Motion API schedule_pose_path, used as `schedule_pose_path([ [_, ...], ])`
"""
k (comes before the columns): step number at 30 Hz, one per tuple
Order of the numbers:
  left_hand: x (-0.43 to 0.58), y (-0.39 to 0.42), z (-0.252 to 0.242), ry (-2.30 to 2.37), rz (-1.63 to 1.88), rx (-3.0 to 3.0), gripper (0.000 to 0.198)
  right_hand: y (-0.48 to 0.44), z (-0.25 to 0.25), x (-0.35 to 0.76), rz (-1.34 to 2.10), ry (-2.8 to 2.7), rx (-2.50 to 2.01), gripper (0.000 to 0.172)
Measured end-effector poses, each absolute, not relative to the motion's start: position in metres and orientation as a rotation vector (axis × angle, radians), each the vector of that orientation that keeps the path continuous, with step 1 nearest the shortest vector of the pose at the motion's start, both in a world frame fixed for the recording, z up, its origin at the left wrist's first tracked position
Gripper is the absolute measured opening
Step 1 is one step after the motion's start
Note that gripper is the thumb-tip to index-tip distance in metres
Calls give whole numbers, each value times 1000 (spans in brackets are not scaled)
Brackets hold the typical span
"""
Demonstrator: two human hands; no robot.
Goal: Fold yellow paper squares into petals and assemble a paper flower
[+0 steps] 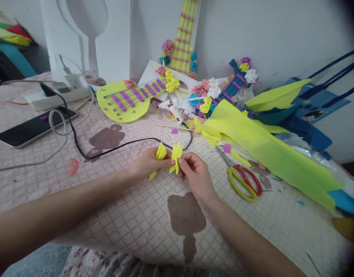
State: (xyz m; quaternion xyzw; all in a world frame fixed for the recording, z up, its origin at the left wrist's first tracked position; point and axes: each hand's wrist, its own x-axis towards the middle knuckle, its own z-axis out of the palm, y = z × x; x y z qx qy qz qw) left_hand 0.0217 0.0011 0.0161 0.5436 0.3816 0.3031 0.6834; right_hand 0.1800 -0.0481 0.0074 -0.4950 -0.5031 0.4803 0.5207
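Note:
Over the middle of the table, my left hand [145,165] is closed on a folded strip of yellow paper [161,151] whose ends stick out above and below the fingers. Its thumb reaches across to a second pleated piece of yellow paper [177,152]. My right hand [198,177] pinches that second piece at its right side between thumb and fingers. Both hands are close together, the pleated piece between them. Parts of the left strip are hidden by the fingers.
Scissors [242,182] lie to the right, near a long yellow-green paper sheet [266,152]. A glue gun [172,107] with a black cord [127,144] sits beyond my hands. Behind are a yellow paper guitar [121,111] and paper flowers [205,88]. At left are a phone [32,129] and power strip [46,100].

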Motion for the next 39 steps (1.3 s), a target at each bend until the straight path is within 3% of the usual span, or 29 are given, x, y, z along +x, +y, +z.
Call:
schedule_pose_path([
  [39,23,-2,22,986,698,1347,20,-49,10,182,1125,-1316,-1250,16],
])
